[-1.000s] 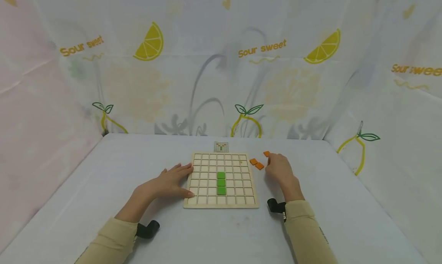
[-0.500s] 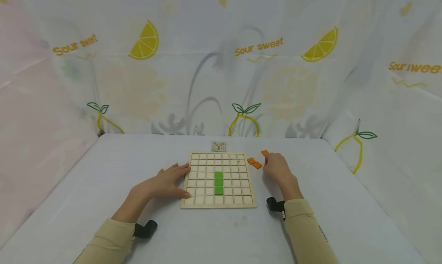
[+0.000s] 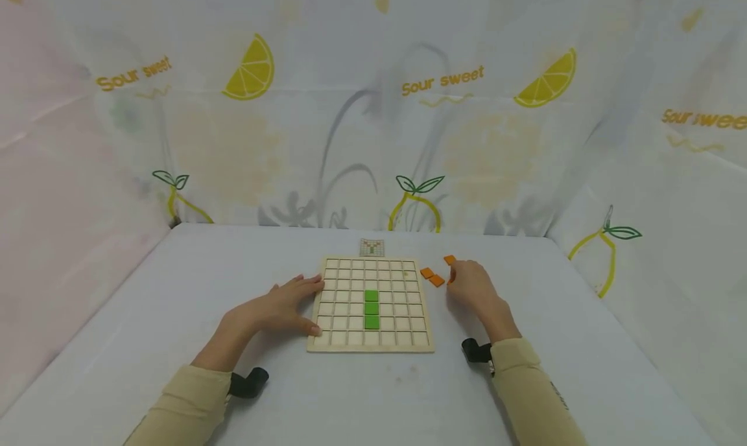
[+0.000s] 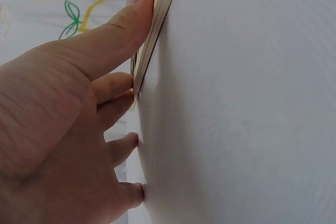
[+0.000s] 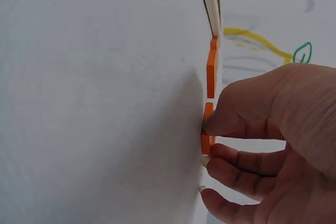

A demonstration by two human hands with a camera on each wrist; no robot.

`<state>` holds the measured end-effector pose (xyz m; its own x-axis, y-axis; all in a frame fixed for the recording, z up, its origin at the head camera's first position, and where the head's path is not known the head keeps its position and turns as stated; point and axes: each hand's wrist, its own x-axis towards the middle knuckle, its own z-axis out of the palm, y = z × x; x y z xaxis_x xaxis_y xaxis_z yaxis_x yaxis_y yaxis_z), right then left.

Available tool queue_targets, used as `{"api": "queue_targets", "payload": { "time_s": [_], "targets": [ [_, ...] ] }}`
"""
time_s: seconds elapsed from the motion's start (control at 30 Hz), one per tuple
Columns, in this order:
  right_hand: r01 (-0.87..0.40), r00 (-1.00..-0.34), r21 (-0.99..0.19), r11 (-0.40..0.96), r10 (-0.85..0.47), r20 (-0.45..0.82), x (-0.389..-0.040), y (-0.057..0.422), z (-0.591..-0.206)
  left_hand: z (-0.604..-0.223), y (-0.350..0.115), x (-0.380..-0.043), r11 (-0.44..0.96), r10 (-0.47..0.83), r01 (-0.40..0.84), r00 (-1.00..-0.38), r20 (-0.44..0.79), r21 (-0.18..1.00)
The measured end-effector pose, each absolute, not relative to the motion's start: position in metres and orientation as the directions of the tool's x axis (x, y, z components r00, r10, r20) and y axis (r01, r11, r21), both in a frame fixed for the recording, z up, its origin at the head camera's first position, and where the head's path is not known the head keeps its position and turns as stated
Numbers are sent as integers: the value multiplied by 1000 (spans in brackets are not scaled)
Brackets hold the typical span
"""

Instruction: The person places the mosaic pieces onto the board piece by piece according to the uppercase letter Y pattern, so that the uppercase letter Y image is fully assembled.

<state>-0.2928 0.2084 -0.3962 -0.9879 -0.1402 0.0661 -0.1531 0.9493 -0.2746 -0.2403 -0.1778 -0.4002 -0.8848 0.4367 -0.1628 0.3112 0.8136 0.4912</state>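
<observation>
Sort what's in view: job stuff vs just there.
Likely in the job:
grid board, left hand on its edge
green tiles on the board
orange tiles, right hand at one
small patterned card, perhaps a guide

Just there:
printed backdrop
tabletop
black wrist devices

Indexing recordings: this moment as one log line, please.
left hand: touching grid board, left edge | right hand: thumb on orange tile | green tiles: three, one column | other orange tiles: right of board
</observation>
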Motion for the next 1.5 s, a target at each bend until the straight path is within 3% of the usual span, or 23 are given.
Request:
{"api": "queue_targets", "payload": {
  "time_s": [0.8, 1.5],
  "targets": [
    [-241, -970, -225, 944, -245, 11, -293, 214, -390, -404, -180, -243, 814, 426, 293, -888, -173, 501],
    [-313, -949, -211, 926, -299, 97, -299, 199, -391, -398, -178, -240, 818, 425, 288, -886, -186, 498]
  ]
}}
